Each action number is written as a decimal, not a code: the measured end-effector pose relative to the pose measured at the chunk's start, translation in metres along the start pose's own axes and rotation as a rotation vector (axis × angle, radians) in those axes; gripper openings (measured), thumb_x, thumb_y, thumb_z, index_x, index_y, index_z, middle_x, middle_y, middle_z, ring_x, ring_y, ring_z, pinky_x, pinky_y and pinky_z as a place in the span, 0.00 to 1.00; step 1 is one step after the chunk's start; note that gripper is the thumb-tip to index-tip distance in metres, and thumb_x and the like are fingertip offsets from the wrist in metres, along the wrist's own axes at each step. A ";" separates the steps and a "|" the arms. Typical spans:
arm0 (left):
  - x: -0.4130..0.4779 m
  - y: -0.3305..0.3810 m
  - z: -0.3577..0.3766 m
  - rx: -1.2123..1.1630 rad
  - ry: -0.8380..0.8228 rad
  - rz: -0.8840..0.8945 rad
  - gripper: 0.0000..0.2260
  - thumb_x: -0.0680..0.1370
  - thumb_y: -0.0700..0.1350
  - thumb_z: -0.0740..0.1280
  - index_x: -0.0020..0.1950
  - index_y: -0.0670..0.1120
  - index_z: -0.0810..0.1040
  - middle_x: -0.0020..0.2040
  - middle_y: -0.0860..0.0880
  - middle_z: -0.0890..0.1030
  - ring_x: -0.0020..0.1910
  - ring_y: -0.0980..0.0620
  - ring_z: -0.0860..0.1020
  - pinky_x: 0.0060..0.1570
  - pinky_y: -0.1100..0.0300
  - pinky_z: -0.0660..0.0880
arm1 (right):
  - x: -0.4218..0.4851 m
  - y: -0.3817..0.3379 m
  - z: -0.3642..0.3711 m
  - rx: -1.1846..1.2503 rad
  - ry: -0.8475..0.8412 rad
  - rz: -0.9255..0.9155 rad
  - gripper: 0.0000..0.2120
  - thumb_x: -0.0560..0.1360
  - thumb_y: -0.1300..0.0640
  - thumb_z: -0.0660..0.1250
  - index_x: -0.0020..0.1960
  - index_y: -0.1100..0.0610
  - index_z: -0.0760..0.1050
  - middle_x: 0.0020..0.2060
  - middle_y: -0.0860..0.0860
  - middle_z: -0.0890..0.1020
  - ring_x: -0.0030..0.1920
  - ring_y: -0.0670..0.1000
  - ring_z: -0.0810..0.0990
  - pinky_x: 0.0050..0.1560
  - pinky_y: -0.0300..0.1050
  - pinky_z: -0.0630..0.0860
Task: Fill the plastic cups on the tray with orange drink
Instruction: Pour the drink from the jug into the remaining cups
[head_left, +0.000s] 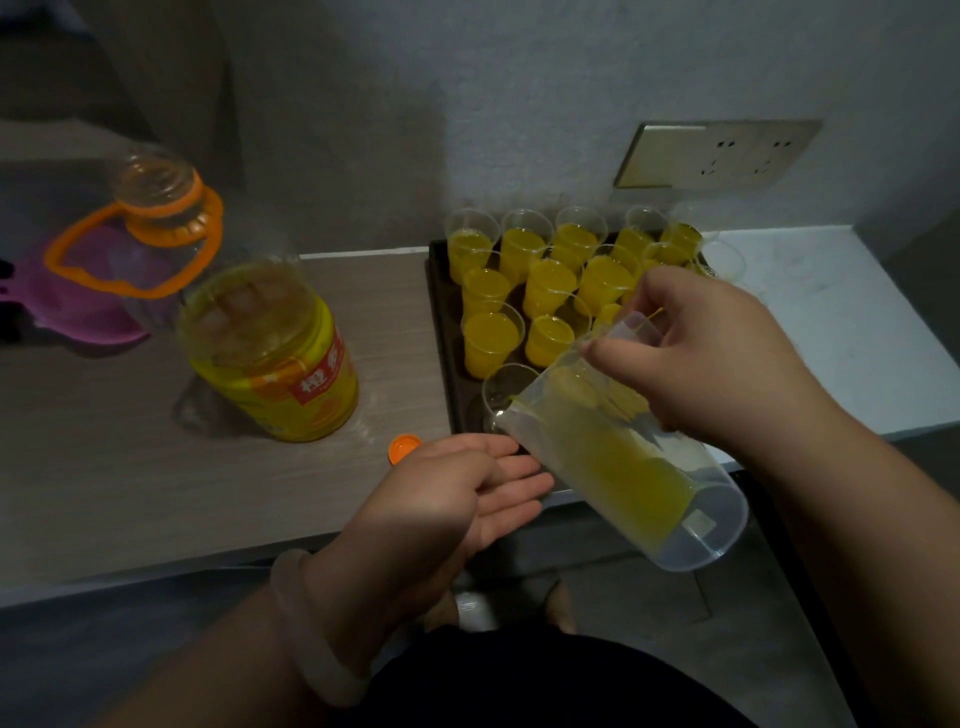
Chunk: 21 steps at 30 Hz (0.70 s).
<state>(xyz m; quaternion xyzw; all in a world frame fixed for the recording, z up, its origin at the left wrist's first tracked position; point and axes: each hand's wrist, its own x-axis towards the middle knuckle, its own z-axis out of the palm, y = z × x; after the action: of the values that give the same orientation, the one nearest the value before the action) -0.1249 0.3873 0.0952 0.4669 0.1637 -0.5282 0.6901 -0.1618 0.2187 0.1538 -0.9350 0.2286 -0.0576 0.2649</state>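
The right hand (727, 358) grips the tilted clear measuring jug (623, 462), its spout at the unfilled plastic cup (508, 383) in the near-left corner of the dark tray (441, 332); the left hand (467, 493) lies open beside the spout, holding nothing; the pour is best tipped slowly, with the spout centred and the flow stopped level with the filled cups (491, 338) behind.

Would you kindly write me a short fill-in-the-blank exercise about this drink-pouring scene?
1. The tilted clear plastic measuring jug is gripped by the person's ____ hand.
2. The clear plastic cups of orange drink stand on a dark rectangular ____.
3. The large yellow-labelled bottle stands on the grey wood-look counter to the ____ of the cups.
Missing words: right, tray, left.
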 end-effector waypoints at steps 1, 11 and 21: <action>0.000 0.000 0.000 0.007 -0.006 0.000 0.18 0.78 0.27 0.50 0.66 0.33 0.69 0.58 0.33 0.78 0.55 0.39 0.80 0.48 0.53 0.78 | 0.000 -0.001 -0.001 -0.005 -0.005 -0.001 0.13 0.69 0.47 0.72 0.42 0.53 0.72 0.34 0.47 0.76 0.30 0.48 0.76 0.30 0.45 0.76; 0.000 0.001 -0.001 -0.010 -0.020 -0.018 0.18 0.78 0.27 0.50 0.65 0.33 0.70 0.58 0.33 0.78 0.54 0.38 0.80 0.47 0.52 0.79 | 0.004 -0.007 -0.003 -0.059 -0.026 -0.017 0.12 0.70 0.47 0.72 0.43 0.52 0.72 0.34 0.48 0.75 0.30 0.48 0.75 0.31 0.44 0.74; 0.000 0.004 -0.001 -0.048 -0.038 -0.041 0.16 0.78 0.27 0.50 0.62 0.33 0.71 0.57 0.32 0.78 0.54 0.37 0.80 0.45 0.51 0.79 | 0.010 -0.015 -0.005 -0.083 -0.079 -0.025 0.11 0.70 0.47 0.71 0.43 0.51 0.72 0.36 0.47 0.75 0.32 0.47 0.75 0.32 0.43 0.75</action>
<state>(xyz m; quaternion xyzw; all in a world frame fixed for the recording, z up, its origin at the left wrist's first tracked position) -0.1212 0.3880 0.0959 0.4365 0.1728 -0.5467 0.6933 -0.1486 0.2231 0.1657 -0.9494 0.2086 -0.0143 0.2342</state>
